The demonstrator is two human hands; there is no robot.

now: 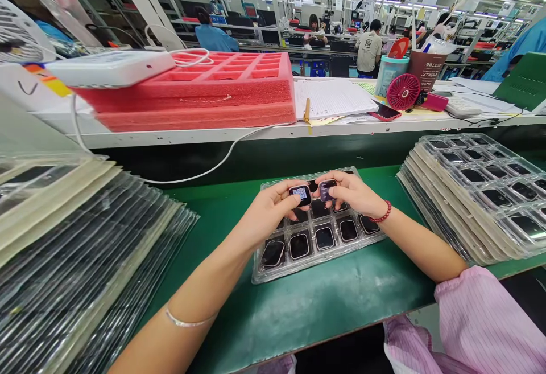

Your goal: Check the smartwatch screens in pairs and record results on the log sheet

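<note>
My left hand (279, 206) is closed on a square smartwatch (301, 194) without a strap, its lit screen showing a QR code. Close beside it, my right hand (352, 192) pinches a second strapless smartwatch (326, 189), whose screen glows dimly, with the thumb over part of it. Both are held just above a clear plastic tray (273, 274) lying on the green bench. Dark-screened watch bodies, such as a watch in the front row (299, 245), fill the tray's visible pockets. My hands hide part of its back rows.
Stacked plastic trays (106, 260) rise at the left; filled trays (473, 192) are piled at the right. Red foam trays (191, 101) sit on the shelf under a white device (111, 68). A white cable (230, 149) hangs onto the bench. Papers, a phone (386, 112) and a pink fan (403, 91) lie beyond.
</note>
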